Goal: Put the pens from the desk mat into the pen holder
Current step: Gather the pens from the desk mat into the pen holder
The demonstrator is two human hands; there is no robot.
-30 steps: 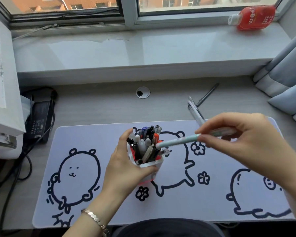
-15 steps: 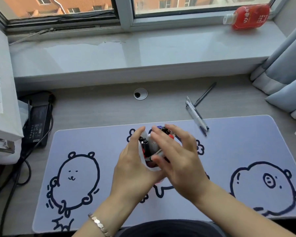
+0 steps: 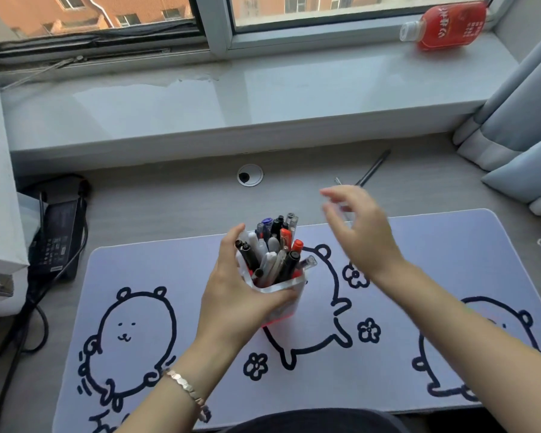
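Note:
A clear pen holder (image 3: 280, 290) packed with several pens (image 3: 275, 250) stands on the pale desk mat (image 3: 450, 260) with bear drawings. My left hand (image 3: 235, 292) is wrapped around the holder's left side. My right hand (image 3: 356, 228) hovers blurred above the mat's far edge, right of the holder, with fingers apart and nothing in it. It covers most of the clear pens lying there; only a tip (image 3: 338, 181) shows. A dark pen (image 3: 374, 167) lies on the desk beyond the mat.
A windowsill runs along the back with a red bottle (image 3: 447, 25) lying on it. A cable hole (image 3: 250, 175) sits in the desk. A black power adapter (image 3: 57, 239) with cables lies at the left. Curtains (image 3: 519, 126) hang at the right.
My right hand dropped the light green pen into the holder, then let go and moved up and right toward the mat's far edge. My left hand stayed on the holder.

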